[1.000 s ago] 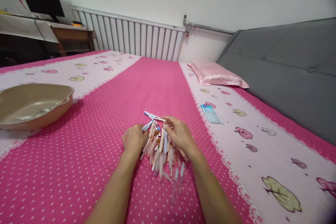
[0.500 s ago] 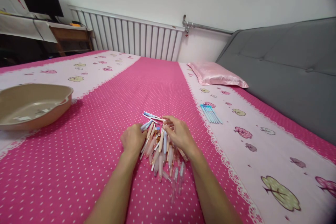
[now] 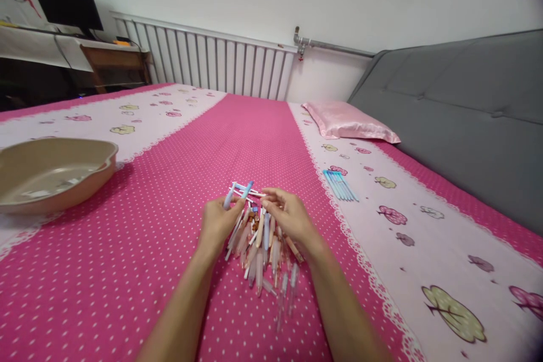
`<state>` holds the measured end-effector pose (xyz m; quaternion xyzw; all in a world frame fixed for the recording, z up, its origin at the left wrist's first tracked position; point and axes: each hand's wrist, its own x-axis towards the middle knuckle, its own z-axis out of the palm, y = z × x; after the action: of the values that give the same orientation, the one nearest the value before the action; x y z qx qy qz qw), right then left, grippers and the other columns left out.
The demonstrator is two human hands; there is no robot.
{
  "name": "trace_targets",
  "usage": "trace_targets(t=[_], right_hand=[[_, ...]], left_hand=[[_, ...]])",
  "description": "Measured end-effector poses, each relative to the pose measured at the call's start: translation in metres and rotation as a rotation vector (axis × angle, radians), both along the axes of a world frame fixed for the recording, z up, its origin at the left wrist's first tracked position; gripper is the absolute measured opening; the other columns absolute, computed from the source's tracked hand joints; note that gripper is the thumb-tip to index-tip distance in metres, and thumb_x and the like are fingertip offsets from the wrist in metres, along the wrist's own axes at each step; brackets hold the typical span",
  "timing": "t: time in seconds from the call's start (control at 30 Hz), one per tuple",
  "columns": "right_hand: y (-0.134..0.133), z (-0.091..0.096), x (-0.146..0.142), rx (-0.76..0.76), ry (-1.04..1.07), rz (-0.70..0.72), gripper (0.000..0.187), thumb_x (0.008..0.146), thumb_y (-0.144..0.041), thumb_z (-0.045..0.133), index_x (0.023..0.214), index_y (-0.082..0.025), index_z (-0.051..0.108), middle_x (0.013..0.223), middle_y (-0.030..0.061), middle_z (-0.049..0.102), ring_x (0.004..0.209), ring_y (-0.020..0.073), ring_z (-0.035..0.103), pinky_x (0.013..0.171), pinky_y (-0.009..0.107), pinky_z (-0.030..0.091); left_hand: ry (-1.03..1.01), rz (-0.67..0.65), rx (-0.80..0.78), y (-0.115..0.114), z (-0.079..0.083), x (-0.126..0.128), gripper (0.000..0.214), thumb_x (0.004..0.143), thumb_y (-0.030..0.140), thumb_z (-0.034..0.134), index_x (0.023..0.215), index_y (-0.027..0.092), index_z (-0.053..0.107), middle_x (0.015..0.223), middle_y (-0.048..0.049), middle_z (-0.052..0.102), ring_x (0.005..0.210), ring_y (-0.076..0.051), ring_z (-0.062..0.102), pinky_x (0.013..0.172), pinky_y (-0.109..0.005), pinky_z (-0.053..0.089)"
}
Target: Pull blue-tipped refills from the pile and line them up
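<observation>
A pile of pens and slim pen parts (image 3: 258,246), pink, white, pale blue and clear, lies on the bed between my forearms. My left hand (image 3: 217,223) is at the pile's upper left, thumb and fingers closed on a light blue pen (image 3: 247,190) that points up. A second pale blue piece (image 3: 228,198) stands out beside the same fingers. Opposite, my right hand (image 3: 291,214) has its fingers curled, fingertips closed at the end of thin white sticks (image 3: 253,193) that look like pens. Small brown-orange pieces (image 3: 254,218) show inside the pile.
Several blue pens (image 3: 340,185) lie in a neat row to the right. A beige basin (image 3: 59,172) with small pale pieces in it stands at the left. Farther off are a pink pillow (image 3: 350,120), a grey headboard (image 3: 458,79) and a white radiator (image 3: 207,54).
My left hand has risen slightly and turned, and the light blue pen in it now points upward. My right hand has barely moved.
</observation>
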<state>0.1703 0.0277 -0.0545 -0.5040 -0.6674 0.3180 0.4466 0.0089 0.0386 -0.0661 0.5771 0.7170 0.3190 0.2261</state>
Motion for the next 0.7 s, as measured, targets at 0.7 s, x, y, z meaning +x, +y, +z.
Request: trace_targets(t=[0.7], right_hand=[[-0.011, 0.034, 0.011, -0.038, 0.596, -0.109, 0.024, 0.073, -0.041, 0.064, 0.081, -0.017, 0.062, 0.074, 0.0009, 0.061, 0.069, 0.0123, 0.056, 0.061, 0.025, 0.044]], left_hand=[[-0.752, -0.71, -0.082, -0.029, 0.011, 0.018, 0.036, 0.084, 0.052, 0.046, 0.087, 0.017, 0.052, 0.061, 0.0053, 0.037, 0.051, -0.008, 0.034, 0.049, -0.021, 0.031]])
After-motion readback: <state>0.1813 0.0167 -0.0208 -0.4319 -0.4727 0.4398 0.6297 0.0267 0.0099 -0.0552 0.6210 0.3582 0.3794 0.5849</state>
